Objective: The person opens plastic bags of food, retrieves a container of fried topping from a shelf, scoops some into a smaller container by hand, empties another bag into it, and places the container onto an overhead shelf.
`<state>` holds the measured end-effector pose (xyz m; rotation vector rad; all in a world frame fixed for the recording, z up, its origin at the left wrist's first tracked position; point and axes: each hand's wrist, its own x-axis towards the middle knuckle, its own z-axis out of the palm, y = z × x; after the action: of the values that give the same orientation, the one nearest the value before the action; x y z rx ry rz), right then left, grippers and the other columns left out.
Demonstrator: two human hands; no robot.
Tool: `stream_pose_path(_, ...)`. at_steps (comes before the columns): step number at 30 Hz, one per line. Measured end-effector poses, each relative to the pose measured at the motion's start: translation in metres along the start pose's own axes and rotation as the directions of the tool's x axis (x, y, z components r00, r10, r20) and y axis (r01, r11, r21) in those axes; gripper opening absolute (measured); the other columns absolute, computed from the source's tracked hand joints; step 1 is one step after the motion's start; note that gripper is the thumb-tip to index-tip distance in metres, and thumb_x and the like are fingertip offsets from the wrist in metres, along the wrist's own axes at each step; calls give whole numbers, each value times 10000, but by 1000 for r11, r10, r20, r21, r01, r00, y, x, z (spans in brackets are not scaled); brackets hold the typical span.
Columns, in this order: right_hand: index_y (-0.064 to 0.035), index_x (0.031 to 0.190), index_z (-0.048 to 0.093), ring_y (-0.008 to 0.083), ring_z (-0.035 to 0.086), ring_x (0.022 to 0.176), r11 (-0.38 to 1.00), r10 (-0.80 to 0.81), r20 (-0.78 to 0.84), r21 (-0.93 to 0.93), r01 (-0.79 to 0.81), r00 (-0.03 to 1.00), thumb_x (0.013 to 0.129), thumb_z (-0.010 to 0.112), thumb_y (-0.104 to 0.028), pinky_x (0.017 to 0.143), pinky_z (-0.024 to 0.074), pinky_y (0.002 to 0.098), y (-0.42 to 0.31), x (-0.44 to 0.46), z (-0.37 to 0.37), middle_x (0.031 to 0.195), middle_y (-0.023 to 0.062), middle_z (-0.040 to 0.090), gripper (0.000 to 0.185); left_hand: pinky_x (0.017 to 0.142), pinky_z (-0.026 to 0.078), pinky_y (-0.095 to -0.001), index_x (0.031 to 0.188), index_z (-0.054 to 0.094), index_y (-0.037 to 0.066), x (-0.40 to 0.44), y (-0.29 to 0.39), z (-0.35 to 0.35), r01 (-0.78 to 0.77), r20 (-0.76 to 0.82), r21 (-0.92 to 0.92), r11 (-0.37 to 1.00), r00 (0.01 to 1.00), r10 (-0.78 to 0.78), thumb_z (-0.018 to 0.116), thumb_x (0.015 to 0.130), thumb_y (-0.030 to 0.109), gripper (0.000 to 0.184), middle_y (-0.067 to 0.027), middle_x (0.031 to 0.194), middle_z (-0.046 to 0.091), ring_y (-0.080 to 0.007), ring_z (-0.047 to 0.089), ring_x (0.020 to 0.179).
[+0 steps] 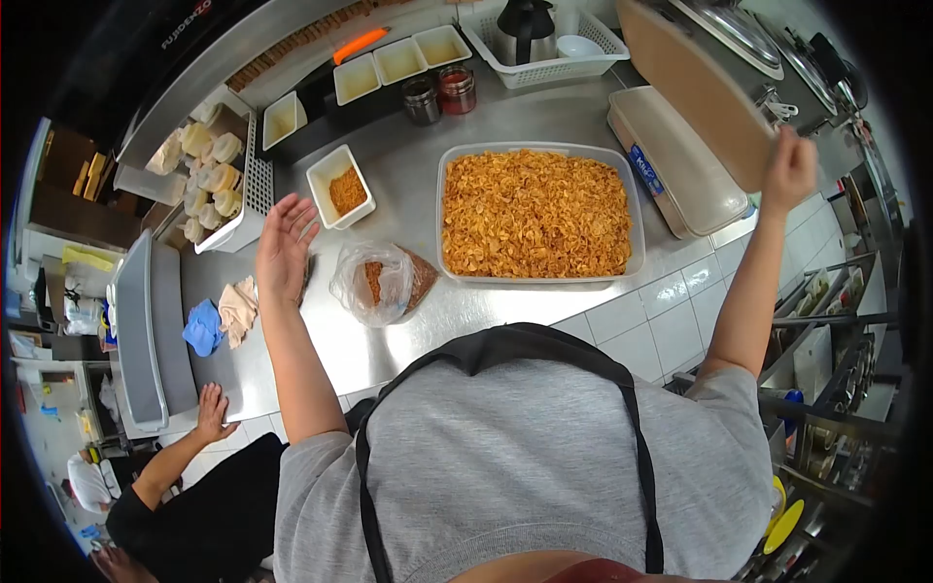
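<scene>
My right hand (792, 173) is closed on the edge of a large flat tan board (705, 92), which is tilted up and slightly blurred; I cannot tell its material. Beneath the board lies a long lidded plastic container (680, 160) with a blue label. My left hand (287, 238) is raised over the counter, fingers stretched out and holding nothing. Nearest to it are a white tub (321, 209) with orange-brown seasoning (347, 191) and a clear plastic bag (379, 291) of reddish-brown crumbs. A clear rectangular tub (445, 262) in the middle is filled with golden-brown flakes (535, 214).
White tubs (398, 61), two jars (439, 95) and a white basket (573, 73) with a jug (525, 34) line the back. Left are a basket of bottles (248, 199), cloths (204, 327) and a grey bin (146, 330). A co-worker's hand (212, 415) rests at the counter edge.
</scene>
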<state>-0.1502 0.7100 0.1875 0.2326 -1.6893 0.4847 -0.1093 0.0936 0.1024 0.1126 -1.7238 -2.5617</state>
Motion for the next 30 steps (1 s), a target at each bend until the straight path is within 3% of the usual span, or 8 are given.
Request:
stream_pose_path(1, -42, 584, 464, 143, 349, 501, 987, -147, 67, -58, 151, 987, 780, 698, -169, 464, 275, 263, -1, -18, 4, 547, 19, 369, 330, 902, 418, -344, 1176, 458, 28, -9, -2, -7, -7, -73, -1, 1000, 997, 7, 407, 950, 328, 379, -110, 1134, 537, -201, 512, 1047)
stream_pose_path(7, -29, 644, 458, 209, 427, 576, 995, 89, 609, -93, -40, 788, 740, 720, -159, 515, 328, 322, -32, -127, -5, 691, 80, 453, 308, 853, 452, -325, 1154, 473, 23, -50, -14, -44, -60, -221, -55, 997, 974, 46, 431, 946, 311, 357, -99, 1085, 559, -201, 537, 1001)
stream_pose_path(11, -22, 681, 475, 218, 461, 642, 990, -26, 618, -92, 105, 786, 744, 708, -132, 574, 372, 323, -42, -144, -23, 724, 75, 467, 266, 848, 440, -300, 1144, 492, 37, -76, -21, -40, -50, -324, 143, 988, 941, 95, 454, 935, 321, 355, -80, 1068, 570, -173, 536, 993)
stream_pose_path(15, -2, 713, 497, 229, 514, 764, 977, 196, 539, -41, -207, 819, 752, 675, -60, 701, 412, 320, -61, -145, -11, 777, 81, 508, 191, 909, 367, -314, 1132, 552, 103, -97, -33, -23, 47, -304, 558, 828, 940, 152, 508, 906, 322, 318, -25, 1093, 572, -142, 482, 1083)
stream_pose_path(17, -6, 715, 521, 236, 525, 774, 960, 138, 489, 149, -238, 861, 747, 676, -52, 710, 416, 316, -107, -137, 18, 807, 93, 538, 165, 915, 353, -322, 1129, 561, 95, -97, -62, -39, -152, -70, 717, 680, 955, 287, 565, 867, 270, 315, -57, 1187, 517, -192, 438, 1149)
stream_pose_path(20, -17, 712, 563, 248, 541, 792, 871, -6, 588, 400, -284, 809, 714, 685, -38, 710, 419, 318, -199, -139, 56, 822, 114, 579, 124, 921, 356, -341, 1177, 521, 95, -112, -61, -16, -73, -109, 875, 479, 933, 342, 600, 841, 238, 374, -117, 1281, 387, -251, 398, 1184)
stream_pose_path(28, -53, 698, 510, 220, 528, 736, 410, -618, 681, 705, -579, 392, 748, 682, -142, 647, 422, 344, -391, -176, 90, 746, 55, 509, 201, 856, 388, -400, 1258, 425, 126, -152, -51, -114, 138, -446, 802, 581, 786, 429, 617, 823, 209, 483, -99, 1260, 388, -259, 431, 1130)
stream_pose_path(30, -45, 695, 513, 207, 517, 702, 450, -588, 672, 734, -509, 450, 748, 681, -136, 623, 416, 330, -408, -178, 108, 725, 57, 498, 199, 853, 389, -397, 1255, 427, 126, -158, -49, -133, 134, -447, 796, 590, 787, 424, 617, 825, 213, 478, -97, 1260, 388, -258, 431, 1130)
